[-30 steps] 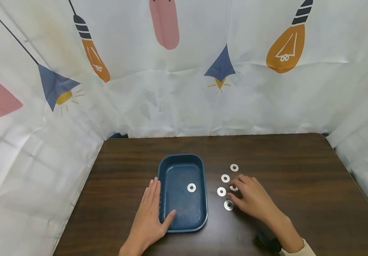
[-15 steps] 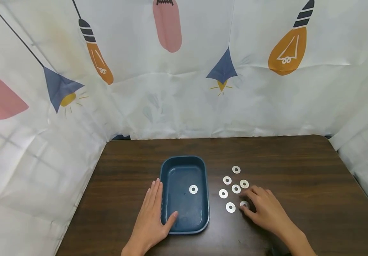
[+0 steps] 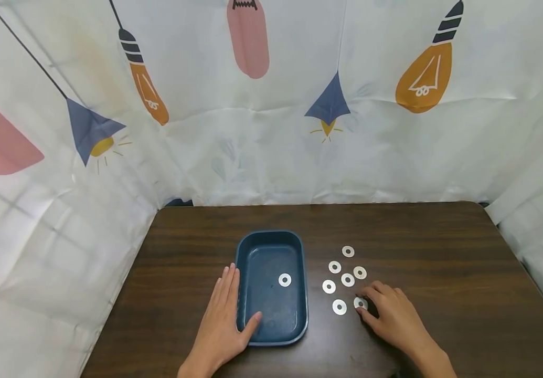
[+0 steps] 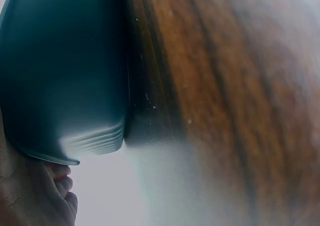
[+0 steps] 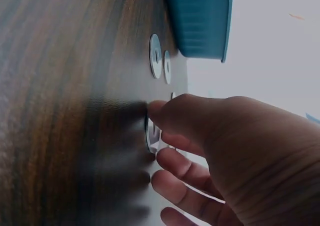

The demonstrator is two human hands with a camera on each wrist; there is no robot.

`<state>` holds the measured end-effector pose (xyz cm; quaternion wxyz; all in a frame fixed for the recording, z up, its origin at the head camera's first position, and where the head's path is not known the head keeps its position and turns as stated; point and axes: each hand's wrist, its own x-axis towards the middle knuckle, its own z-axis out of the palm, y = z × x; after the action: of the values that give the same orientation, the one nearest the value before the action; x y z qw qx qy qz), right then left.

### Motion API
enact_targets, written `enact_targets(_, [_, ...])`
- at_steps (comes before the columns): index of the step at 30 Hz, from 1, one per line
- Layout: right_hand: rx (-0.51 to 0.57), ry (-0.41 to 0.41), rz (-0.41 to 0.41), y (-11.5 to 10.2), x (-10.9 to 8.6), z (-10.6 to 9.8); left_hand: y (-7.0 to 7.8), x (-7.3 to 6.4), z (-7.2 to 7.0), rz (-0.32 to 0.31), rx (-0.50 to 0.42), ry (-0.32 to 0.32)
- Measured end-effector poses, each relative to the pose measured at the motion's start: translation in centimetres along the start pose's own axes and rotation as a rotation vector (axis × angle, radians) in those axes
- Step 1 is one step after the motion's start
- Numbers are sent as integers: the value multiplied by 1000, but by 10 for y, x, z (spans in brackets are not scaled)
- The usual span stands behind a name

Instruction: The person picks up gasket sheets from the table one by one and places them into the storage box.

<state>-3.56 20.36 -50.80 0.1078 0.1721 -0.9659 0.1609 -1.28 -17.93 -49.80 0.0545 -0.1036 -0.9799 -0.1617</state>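
Observation:
A dark blue rectangular tray point(image 3: 273, 325) stands on the table with one flat metal washer point(image 3: 285, 280) inside. My left hand point(image 3: 221, 315) lies along the tray's left side, fingers straight and thumb over the near rim; the left wrist view shows the tray wall point(image 4: 65, 76) close up. To the right of the tray my right hand point(image 3: 391, 316) has its thumb and forefinger at opposite edges of a washer point(image 3: 360, 303), pinching it at table level. In the right wrist view the thumb point(image 5: 172, 113) partly covers this washer point(image 5: 151, 133). The other fingers are loosely bent.
Several more washers lie flat between tray and right hand, among them a near washer point(image 3: 339, 307) and a far washer point(image 3: 348, 251). The dark wooden table point(image 3: 195, 247) is bounded at the back by a white printed curtain point(image 3: 271, 147).
My right hand has moved right and nearer from over the middle washers, uncovering some of them, to the washer it now pinches. The left hand and tray stay put; the head view shifts slightly.

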Motion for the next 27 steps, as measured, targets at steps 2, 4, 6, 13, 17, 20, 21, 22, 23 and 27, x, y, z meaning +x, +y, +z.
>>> enact_targets(2, [2, 18, -2, 1, 0, 1, 0, 0, 0, 4, -1, 5])
enact_targets(4, [3, 28, -2, 1, 0, 2, -1, 1, 0, 11, 6, 17])
enact_targets(6, [3, 32, -4, 2, 0, 2, -1, 1, 0, 17, 10, 30])
enact_targets(13, [-3, 44, -6, 3, -1, 1, 0, 0, 2, 32, 18, 50])
enact_targets(17, [-8, 50, -2, 3, -1, 1, 1, 1, 2, 30, 16, 52])
enact_targets(20, [-7, 40, 11, 3, 0, 0, 0, 1, 2, 30, 9, 56])
enact_targets(21, [-7, 36, 15, 3, 0, 0, 0, 1, 2, 29, 8, 57])
enact_targets(22, [-8, 33, 17, 2, 0, 0, 0, 1, 2, 28, 7, 57])
enact_targets(23, [-10, 29, 19, 2, 0, 0, 0, 1, 2, 29, 8, 58])
enact_targets(27, [-33, 26, 10, -1, 0, 0, 0, 0, 2, 25, 9, 55])
